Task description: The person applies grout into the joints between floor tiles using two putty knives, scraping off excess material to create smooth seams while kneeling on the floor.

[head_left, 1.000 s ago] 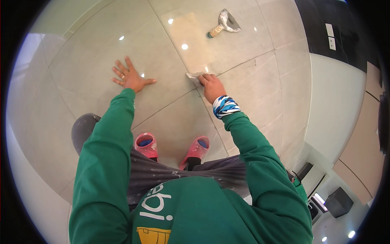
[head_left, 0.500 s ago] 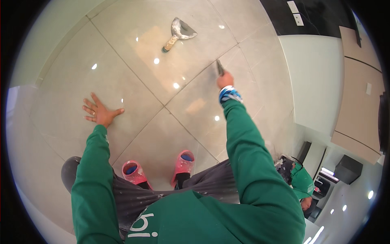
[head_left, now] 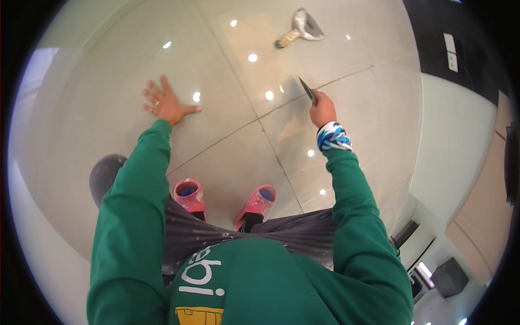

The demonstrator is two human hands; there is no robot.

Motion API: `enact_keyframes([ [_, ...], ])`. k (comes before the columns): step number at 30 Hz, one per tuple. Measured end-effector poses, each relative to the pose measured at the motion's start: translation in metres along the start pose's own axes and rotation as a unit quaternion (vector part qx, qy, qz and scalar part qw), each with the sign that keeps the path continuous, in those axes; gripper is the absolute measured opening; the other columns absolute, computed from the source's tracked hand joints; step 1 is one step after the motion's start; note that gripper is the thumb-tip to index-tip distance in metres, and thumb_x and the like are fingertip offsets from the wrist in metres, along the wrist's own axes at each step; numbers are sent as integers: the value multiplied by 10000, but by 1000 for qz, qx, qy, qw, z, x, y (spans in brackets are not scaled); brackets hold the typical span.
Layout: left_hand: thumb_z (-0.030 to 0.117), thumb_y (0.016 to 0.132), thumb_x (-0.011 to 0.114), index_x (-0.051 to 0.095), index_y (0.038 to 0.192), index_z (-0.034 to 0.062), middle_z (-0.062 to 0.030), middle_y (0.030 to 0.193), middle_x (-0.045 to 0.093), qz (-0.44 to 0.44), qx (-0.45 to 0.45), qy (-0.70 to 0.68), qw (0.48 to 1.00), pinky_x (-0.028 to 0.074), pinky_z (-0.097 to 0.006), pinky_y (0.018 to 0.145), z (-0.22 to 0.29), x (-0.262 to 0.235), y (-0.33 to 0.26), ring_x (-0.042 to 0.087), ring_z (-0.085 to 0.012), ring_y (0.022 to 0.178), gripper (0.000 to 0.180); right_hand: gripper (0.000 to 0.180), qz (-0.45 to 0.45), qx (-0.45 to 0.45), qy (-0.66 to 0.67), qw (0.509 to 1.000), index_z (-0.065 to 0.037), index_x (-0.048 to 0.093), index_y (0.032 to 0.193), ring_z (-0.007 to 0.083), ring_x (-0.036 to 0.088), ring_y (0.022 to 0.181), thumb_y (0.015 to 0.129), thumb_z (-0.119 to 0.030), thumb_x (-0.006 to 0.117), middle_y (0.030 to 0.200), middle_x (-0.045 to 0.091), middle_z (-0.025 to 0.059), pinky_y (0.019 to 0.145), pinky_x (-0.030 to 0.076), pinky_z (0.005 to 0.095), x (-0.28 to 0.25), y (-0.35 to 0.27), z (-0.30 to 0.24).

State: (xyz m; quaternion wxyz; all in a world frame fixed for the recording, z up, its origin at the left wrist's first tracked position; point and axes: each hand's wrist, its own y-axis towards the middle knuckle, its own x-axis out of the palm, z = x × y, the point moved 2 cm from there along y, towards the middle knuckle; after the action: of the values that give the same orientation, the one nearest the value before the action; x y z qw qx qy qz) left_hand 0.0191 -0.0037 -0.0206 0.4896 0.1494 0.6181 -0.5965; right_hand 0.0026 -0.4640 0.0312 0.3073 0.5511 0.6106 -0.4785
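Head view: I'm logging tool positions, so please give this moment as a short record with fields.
left hand: palm down on the tiled floor, fingers spread
right hand: gripping a thin grey blade, which points forward and left
blade contact: unclear whether it touches the floor
lying tool: tan-handled scraper, on the floor ahead of both hands
right wrist: blue-and-white band
footwear: pink slip-on shoes with pale specks

black wall panel (head_left: 430,38) ran along the upper right, two white plates (head_left: 450,52) on it, one just beside the other. pale wall section (head_left: 452,124) sat below it, beige panels (head_left: 472,241) with dark seams further right. dark boxy object (head_left: 449,277) stood lower right, near a bright light strip (head_left: 426,270).
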Motion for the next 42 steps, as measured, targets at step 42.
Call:
enact_keyframes([
  [42, 610, 488, 974, -167, 1632, 158, -299, 1657, -231, -1, -5, 4, 1000, -39, -778, 1138, 13, 4, 0, -238, -515, 1516, 1678, 285, 37, 70, -21, 997, -29, 668, 1083, 411, 588, 1021, 831, -9, 537, 1069, 653, 202, 904, 498, 491, 73, -81, -70],
])
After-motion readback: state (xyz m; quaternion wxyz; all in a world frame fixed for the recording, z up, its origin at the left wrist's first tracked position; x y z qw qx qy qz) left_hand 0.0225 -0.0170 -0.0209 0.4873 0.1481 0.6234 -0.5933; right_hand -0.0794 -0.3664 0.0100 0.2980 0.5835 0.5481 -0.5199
